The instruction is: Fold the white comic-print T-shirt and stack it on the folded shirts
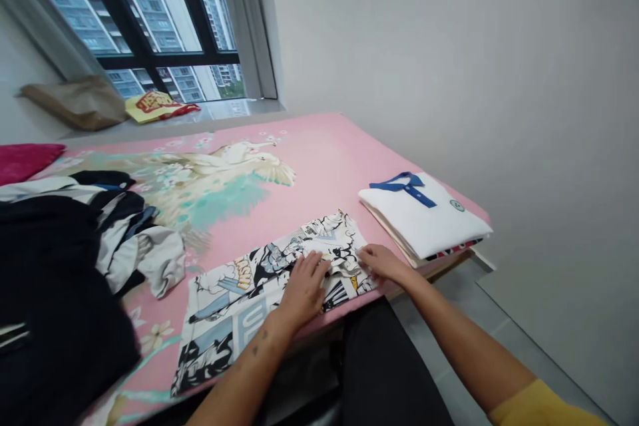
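A garment [249, 293] with a black, white and blue comic print lies folded lengthwise on the pink bed sheet, near the bed's front edge. My left hand [303, 286] rests flat on it, fingers stretched over the rumpled fabric right of its middle. At the garment's right end, my right hand [382, 263] has its bent fingers pinched on the edge of the cloth. Beside that hand sits a white polo shirt [429, 213] with a blue collar, neatly folded on top of other folded clothes.
Loose dark and white clothes [54, 279] are heaped on the bed's left side. A pink cloth [30, 161] lies behind them. On the window sill are a brown bag [82, 103] and a yellow-and-red packet [157, 108]. A pale wall [449, 66] borders the bed's right side.
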### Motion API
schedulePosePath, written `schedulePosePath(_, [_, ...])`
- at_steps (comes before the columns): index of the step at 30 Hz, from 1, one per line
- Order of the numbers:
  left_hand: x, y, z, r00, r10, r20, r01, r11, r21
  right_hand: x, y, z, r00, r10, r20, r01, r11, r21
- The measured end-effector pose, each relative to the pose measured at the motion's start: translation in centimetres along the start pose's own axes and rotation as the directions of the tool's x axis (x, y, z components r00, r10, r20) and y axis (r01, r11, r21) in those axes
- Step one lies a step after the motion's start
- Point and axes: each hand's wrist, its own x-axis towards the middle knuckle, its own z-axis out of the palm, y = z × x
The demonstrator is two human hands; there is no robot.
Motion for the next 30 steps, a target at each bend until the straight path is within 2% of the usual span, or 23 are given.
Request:
schedulePosePath(3, [2.1, 1.1, 1.4, 1.000, -0.007, 0.018, 0.007, 1.000, 0.000, 0.1, 0.0, 0.9, 0.997, 0.038, 0.063, -0.039, 0.999, 0.026])
schedulePosePath(5, [2.9, 1.1, 1.9, 0.997, -0.074, 0.034, 0.075, 0.997, -0.008, 0.0, -0.1, 1.4, 0.996, 0.057, 0.064, -0.062, 0.994, 0.093])
schedulePosePath(8, [3.2, 0.8, 2.2, 0.981, -0.182, 0.068, 0.182, 0.983, 0.007, -0.4, -0.7, 1.5, 0.999, 0.049, 0.016, -0.051, 0.970, 0.239])
schedulePosePath(12, [2.9, 0.9, 1.8, 0.974, -0.184, 0.131, 0.179, 0.983, 0.048, -1.3, -1.6, 0.9, 1.000, 0.013, -0.004, -0.010, 0.903, 0.429])
schedulePosePath(18, [4.1, 2.6, 1.5, 0.972, -0.233, 0.010, 0.233, 0.972, 0.026, -1.4, -2.3, 0.8, 1.000, -0.026, 0.010, 0.014, 0.785, 0.619])
schedulePosePath(20, [5.2, 2.9, 1.7, 0.959, -0.284, -0.007, 0.283, 0.957, -0.070, -1.4, -2.6, 1.0, 0.997, -0.077, 0.002, 0.056, 0.735, 0.676])
schedulePosePath(21, [5.8, 2.9, 1.8, 0.941, -0.339, -0.007, 0.332, 0.926, -0.183, -1.4, -2.7, 1.2, 0.993, -0.121, -0.005, 0.092, 0.721, 0.687])
schedulePosePath(22, [6.3, 2.7, 1.9, 0.910, -0.415, 0.002, 0.393, 0.861, -0.323, -1.3, -2.7, 1.4, 0.985, -0.173, -0.017, 0.139, 0.724, 0.675])
schedulePosePath(24, [7.1, 2.0, 2.2, 0.808, -0.587, 0.049, 0.505, 0.646, -0.572, -1.2, -2.4, 1.7, 0.957, -0.284, -0.059, 0.267, 0.782, 0.563])
schedulePosePath(26, [7.5, 1.0, 2.3, 0.697, -0.709, 0.104, 0.568, 0.458, -0.684, -0.5, -2.0, 2.3, 0.901, -0.425, -0.087, 0.431, 0.852, 0.298])
schedulePosePath(27, [7.4, 0.5, 2.3, 0.664, -0.739, 0.118, 0.586, 0.415, -0.696, 0.0, -1.8, 2.6, 0.856, -0.512, -0.075, 0.518, 0.845, 0.131])
schedulePosePath(28, [7.4, 0.2, 2.3, 0.646, -0.753, 0.125, 0.595, 0.395, -0.700, 0.7, -1.7, 3.0, 0.800, -0.599, -0.034, 0.598, 0.801, -0.026])
schedulePosePath(30, [7.1, -0.3, 1.9, 0.625, -0.768, 0.136, 0.585, 0.346, -0.733, 2.4, -2.1, 3.7, 0.691, -0.717, 0.093, 0.714, 0.655, -0.248])
